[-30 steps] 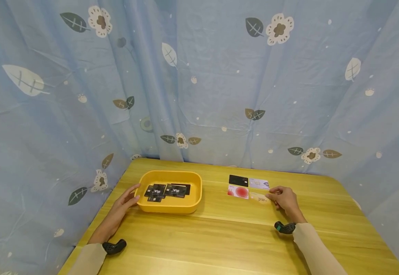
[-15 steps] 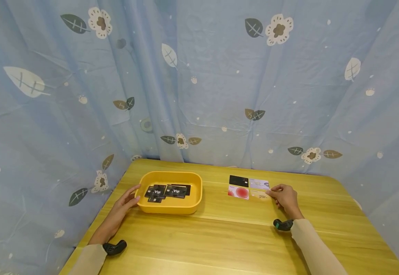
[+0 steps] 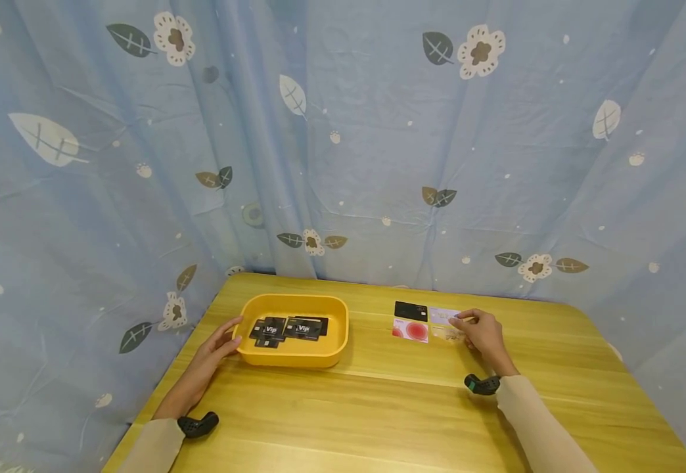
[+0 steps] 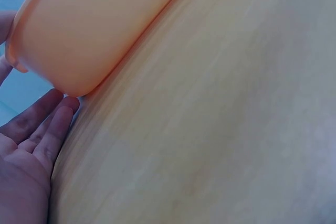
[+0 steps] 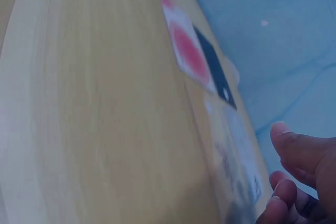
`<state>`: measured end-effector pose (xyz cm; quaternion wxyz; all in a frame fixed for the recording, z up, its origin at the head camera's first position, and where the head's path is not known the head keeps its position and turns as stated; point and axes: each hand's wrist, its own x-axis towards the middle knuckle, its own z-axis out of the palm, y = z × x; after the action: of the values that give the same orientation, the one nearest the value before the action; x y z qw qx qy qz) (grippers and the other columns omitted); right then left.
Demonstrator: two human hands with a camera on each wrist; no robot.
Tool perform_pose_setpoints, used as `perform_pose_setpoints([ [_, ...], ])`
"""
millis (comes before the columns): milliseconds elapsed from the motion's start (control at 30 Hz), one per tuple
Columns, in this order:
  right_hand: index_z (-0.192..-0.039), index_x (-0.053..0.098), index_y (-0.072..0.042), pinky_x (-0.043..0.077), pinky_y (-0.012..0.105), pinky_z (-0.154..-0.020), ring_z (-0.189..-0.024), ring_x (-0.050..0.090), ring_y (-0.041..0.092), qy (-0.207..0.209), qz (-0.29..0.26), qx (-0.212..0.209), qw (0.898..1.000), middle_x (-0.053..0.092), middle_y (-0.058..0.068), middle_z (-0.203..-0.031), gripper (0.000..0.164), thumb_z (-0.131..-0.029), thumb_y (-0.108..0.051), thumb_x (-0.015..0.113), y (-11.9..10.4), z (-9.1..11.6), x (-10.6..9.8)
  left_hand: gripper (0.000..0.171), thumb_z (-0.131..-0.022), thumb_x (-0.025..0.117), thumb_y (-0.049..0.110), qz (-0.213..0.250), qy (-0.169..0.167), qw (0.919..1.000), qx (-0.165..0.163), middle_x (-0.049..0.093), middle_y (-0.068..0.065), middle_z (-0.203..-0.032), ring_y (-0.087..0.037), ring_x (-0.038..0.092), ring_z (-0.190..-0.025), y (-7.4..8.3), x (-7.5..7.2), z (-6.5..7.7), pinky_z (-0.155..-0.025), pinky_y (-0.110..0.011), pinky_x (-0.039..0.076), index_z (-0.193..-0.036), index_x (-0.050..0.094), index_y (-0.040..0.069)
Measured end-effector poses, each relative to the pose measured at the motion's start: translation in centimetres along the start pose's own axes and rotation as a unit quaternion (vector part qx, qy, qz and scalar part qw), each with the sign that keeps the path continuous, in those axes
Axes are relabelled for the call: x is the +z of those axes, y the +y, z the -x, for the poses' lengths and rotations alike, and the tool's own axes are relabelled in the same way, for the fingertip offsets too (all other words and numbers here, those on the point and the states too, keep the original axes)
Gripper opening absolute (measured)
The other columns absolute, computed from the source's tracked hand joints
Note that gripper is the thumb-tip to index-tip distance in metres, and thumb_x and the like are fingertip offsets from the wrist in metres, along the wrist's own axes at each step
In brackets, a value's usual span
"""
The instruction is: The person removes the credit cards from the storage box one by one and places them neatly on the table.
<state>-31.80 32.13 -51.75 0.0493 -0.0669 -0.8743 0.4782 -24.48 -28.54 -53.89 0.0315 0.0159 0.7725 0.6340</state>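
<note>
My left hand (image 3: 207, 355) holds the left end of a yellow plastic basin (image 3: 296, 360). Its thumb and forefinger tips are at the rim; in the left wrist view, other fingertips (image 4: 63, 116) meet the basin's bottom corner. Over at the right, my right hand (image 3: 483, 334) hovers with loosely bent fingers above a lilac card (image 3: 439, 315) and a cream-gold card (image 3: 445, 334), partly covering both. Nothing shows between its thumb and fingers in the right wrist view. A black card (image 3: 409, 310) and a red-and-white card (image 3: 409, 330) complete a two-by-two block with them.
Inside the basin lie several overlapping black cards (image 3: 303, 328), some printed "Vip". The wooden table (image 3: 343, 420) ends at a blue leaf-patterned curtain (image 3: 366, 131) behind and at both sides. A black strap device sits on each wrist.
My right hand has shifted slightly left and up from the right edge of the cream-gold card to over the lilac card. The cards and the left hand stay put.
</note>
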Motion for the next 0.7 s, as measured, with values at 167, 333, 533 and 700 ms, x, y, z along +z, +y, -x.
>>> perform_pose_setpoints([
  [167, -0.118, 0.070, -0.002, 0.051, 0.032, -0.048, -0.050, 0.050, 0.017, -0.019, -0.013, -0.020, 1.000, 0.065, 0.022, -0.091, 0.040, -0.093, -0.032, 0.079, -2.0, 0.0, 1.2, 0.063, -0.106, 0.058, 0.040, -0.001, 0.000, 1.0000, 0.002, 0.026, -0.009, -0.165, -0.030, 0.036, -0.140, 0.0, 0.0, 0.1, -0.095, -0.017, 0.043, -0.162, 0.033, 0.026],
  [333, -0.118, 0.069, -0.002, 0.044, 0.030, -0.046, -0.050, 0.047, 0.016, -0.051, -0.047, -0.037, 0.997, 0.063, 0.025, -0.097, 0.040, -0.092, -0.030, 0.081, -4.3, 0.3, 2.9, 0.063, -0.105, 0.058, 0.042, 0.004, -0.003, 1.0000, 0.001, 0.026, -0.008, -0.165, -0.030, 0.036, -0.140, 0.0, -0.1, 0.1, -0.096, -0.018, 0.042, -0.162, 0.033, 0.027],
  [533, -0.115, 0.071, -0.005, 0.046, 0.034, -0.050, -0.056, 0.052, 0.025, -0.081, -0.044, -0.064, 0.994, 0.065, 0.016, -0.095, 0.036, -0.092, -0.031, 0.080, -6.9, 0.9, 5.4, 0.063, -0.106, 0.058, 0.041, 0.001, -0.003, 1.0000, -0.005, 0.025, -0.008, -0.166, -0.030, 0.035, -0.141, 0.0, -0.2, 0.0, -0.097, -0.018, 0.040, -0.162, 0.033, 0.028],
  [700, -0.115, 0.072, -0.005, 0.047, 0.038, -0.053, -0.063, 0.054, 0.038, -0.102, -0.060, -0.084, 0.989, 0.069, 0.018, -0.097, 0.030, -0.094, -0.025, 0.079, -9.1, 1.3, 7.3, 0.064, -0.105, 0.058, 0.042, 0.005, -0.004, 1.0000, -0.002, 0.024, -0.009, -0.166, -0.031, 0.033, -0.143, -0.2, -0.2, 0.0, -0.094, -0.014, 0.041, -0.162, 0.033, 0.028],
])
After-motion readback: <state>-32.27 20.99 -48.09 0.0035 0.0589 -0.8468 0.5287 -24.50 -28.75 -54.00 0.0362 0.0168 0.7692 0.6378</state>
